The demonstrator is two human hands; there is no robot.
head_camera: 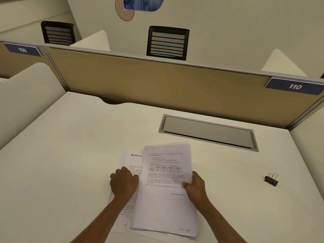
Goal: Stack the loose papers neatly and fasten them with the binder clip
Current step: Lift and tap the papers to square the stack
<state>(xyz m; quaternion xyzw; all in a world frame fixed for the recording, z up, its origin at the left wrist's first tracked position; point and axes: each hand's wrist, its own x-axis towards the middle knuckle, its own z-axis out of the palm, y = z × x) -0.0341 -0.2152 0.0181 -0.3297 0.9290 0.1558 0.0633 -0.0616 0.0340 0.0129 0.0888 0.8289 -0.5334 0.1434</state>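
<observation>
At the far left a blue tag [22, 49] on the divider reads 109. Nearer, on the white desk [70, 146], the left hand [123, 183] lies palm down with fingers curled on the lower sheets [130, 161], pressing them flat; it grips nothing. Those sheets stick out to the left from under the main pile of papers [166, 199], so the edges are not lined up. The right hand [197, 185] pinches the right edge of the pile's top sheets, thumb on the printed face and fingers hidden behind the paper. Beyond the papers, a grey cable hatch [208, 131] is set into the desk, its lid down. A tan divider [157, 81] runs across the back, with 2 black mesh chairs [167, 43] behind it. The black binder clip [271, 179] rests on the desk well to the right of the papers, touched by neither hand. At the far right another tag [295, 86] reads 110.
</observation>
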